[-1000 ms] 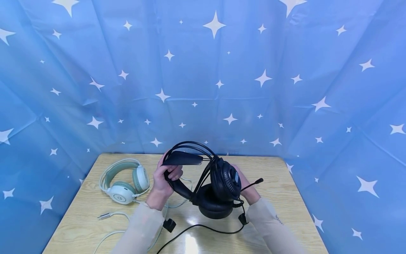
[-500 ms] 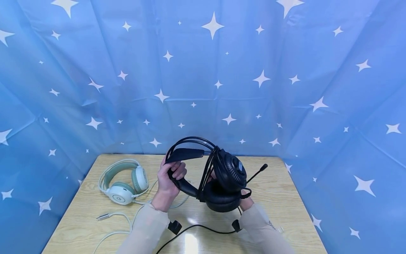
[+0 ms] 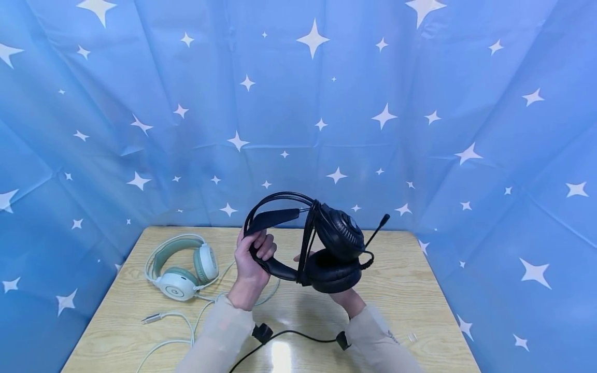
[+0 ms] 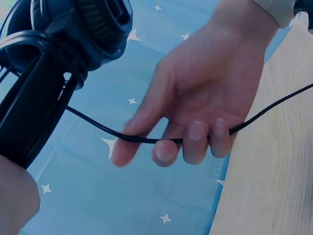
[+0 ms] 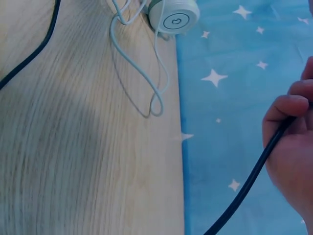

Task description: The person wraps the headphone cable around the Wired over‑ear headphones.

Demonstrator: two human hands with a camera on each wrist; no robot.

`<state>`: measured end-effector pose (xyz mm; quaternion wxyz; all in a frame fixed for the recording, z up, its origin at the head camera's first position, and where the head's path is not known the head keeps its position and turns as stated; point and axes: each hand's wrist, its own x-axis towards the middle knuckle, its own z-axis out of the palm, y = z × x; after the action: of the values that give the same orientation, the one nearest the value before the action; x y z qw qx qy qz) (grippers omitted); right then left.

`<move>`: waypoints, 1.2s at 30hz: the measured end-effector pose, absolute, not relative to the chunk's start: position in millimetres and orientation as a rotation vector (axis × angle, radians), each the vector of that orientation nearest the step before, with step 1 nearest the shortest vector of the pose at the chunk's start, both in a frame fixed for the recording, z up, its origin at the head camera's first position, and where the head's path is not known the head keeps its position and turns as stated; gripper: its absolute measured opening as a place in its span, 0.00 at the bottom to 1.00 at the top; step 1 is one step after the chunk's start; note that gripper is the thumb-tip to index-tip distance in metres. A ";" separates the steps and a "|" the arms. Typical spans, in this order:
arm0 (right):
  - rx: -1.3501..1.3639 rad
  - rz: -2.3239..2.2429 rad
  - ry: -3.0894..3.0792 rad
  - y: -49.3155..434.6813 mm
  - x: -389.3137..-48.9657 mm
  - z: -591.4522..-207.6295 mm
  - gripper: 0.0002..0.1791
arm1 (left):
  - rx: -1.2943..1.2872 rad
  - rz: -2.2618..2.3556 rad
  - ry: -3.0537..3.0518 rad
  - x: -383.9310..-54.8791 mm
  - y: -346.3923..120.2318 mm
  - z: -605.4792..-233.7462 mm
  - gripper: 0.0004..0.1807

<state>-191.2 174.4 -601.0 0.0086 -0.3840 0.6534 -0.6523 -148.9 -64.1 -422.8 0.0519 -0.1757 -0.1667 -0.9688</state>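
My left hand (image 3: pixel 252 264) grips the headband of a black headset (image 3: pixel 333 272), lifted above the table in the head view. The headset's boom microphone (image 3: pixel 377 230) points up and right. Loops of black cable (image 4: pixel 61 49) are wound round the headset's band beside an ear cup. Under the ear cups is my right hand (image 3: pixel 346 301), partly hidden by them. The left wrist view shows the right hand (image 4: pixel 200 93) with its fingers curled round the black cable, which runs from the headset across the palm. The right wrist view also shows this hand (image 5: pixel 293 142) holding the cable.
White and green headphones (image 3: pixel 178 284) stand at the left of the wooden table (image 3: pixel 410 295); their pale cable and plug (image 3: pixel 151 318) lie in front. A stretch of black cable (image 3: pixel 303 335) crosses the near side. A blue star-patterned curtain (image 3: pixel 298 103) surrounds the table.
The black headset has risen and shifted slightly right with my left hand. My right hand has moved from the far right side of the ear cups to beneath them.
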 end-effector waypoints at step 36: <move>-0.634 -1.801 2.146 122.9 -125.7 -493.9 0.19 | -0.190 -2.662 -0.671 -154.3 -57.3 -422.3 0.11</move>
<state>-125.7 122.9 -493.9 0.1342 -0.2188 0.7402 -0.6215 -154.3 -57.3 -422.3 0.1935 -0.0677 -0.2391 -0.9491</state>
